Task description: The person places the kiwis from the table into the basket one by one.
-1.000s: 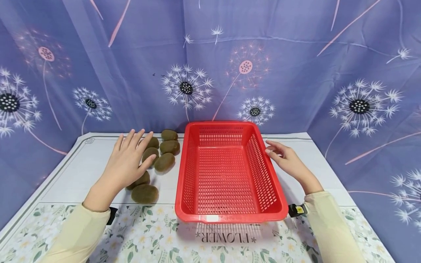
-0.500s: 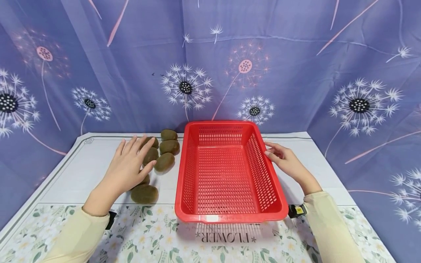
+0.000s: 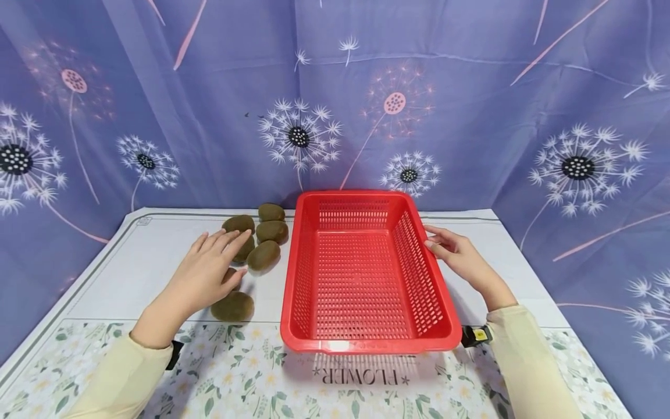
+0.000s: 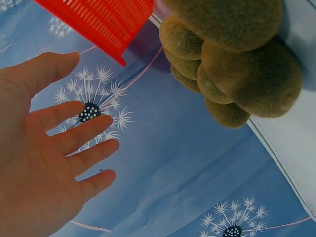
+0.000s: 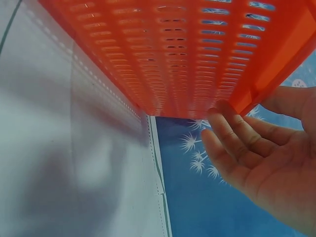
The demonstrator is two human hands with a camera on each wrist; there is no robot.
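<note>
Several brown kiwis lie on the white tabletop, among them the nearest kiwi (image 3: 232, 306) and the far kiwi (image 3: 271, 212). My left hand (image 3: 201, 273) hovers palm down over the left ones, its fingers spread and relaxed, partly hiding some. In the left wrist view, that hand (image 4: 49, 148) holds nothing and stands apart from the clustered kiwis (image 4: 252, 79). A red plastic basket (image 3: 366, 346), with no fruit in it, stands right of the kiwis. At its right rim my right hand (image 3: 460, 259) pinches the edge, thumb on the rim and fingers under it, as the right wrist view shows of the hand (image 5: 266, 153).
A flowered cloth (image 3: 235, 372) with printed lettering covers the table's near part. Blue-purple dandelion curtains (image 3: 335, 116) rise behind and on both sides. White tabletop (image 3: 131, 273) extends left of the kiwis and right of the basket.
My left hand has drawn slightly back toward me and lowered its fingers, uncovering the far left kiwi. The right hand and basket stay in place; the head view shifted slightly.
</note>
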